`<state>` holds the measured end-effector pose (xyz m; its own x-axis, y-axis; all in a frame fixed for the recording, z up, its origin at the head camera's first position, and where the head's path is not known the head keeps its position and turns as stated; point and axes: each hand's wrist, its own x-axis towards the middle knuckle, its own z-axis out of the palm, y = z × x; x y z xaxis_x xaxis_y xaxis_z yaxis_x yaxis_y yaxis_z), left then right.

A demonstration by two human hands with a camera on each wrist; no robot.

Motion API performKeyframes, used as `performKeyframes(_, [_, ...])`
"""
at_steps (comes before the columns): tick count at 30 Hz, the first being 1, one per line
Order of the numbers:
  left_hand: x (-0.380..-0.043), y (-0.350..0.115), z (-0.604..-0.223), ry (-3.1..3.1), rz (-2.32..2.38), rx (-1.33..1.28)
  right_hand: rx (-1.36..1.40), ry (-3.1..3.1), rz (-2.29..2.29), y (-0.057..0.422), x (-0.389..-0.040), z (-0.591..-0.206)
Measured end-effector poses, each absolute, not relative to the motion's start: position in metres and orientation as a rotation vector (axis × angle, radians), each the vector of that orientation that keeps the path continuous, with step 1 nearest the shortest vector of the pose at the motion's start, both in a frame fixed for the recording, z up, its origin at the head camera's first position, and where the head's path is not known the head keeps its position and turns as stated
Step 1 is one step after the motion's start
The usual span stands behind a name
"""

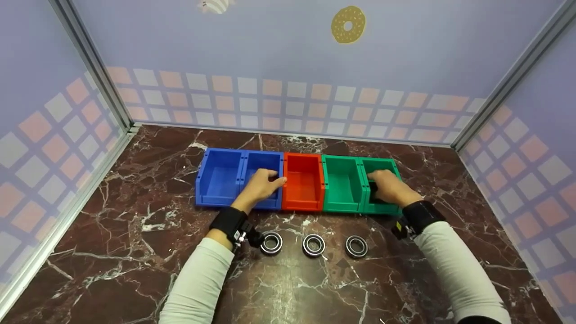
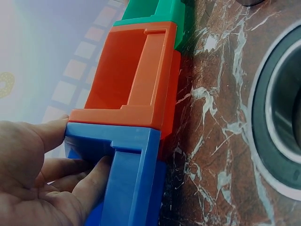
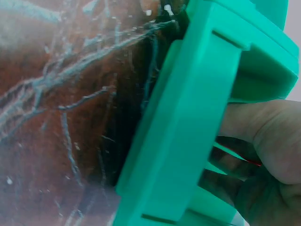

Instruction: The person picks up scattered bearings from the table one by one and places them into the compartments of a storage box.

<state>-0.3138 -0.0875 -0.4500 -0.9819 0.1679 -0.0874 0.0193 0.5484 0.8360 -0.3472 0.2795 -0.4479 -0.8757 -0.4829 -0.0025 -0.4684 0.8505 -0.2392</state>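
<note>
My left hand is at the second blue bin. In the left wrist view its thumb presses the rim beside the red bin, and the other fingers curl inside, gripping the bin's side. Over at the far right, my right hand reaches into the end green bin. Its fingers are bent behind the front lip, partly hidden, and a dark patch shows beneath them; I cannot tell whether they hold anything. In front of the row lie three ring-shaped ball bearings.
The bins stand side by side, with another blue bin at the left end and another green bin right of the red one. Beneath everything is a dark red marbled tabletop. Patterned panels enclose the back and sides.
</note>
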Motion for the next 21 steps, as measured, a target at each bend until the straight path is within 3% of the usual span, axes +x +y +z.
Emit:
performKeyframes(9, [-0.314, -0.087, -0.451, 2.606, 1.417, 0.144, -0.707, 2.946, -0.338, 0.284, -0.336, -0.426])
performKeyframes(21, [-0.314, -0.088, -0.451, 2.601, 1.431, 0.137, -0.864, 3.058, -0.409, 0.296, -0.305, -0.409])
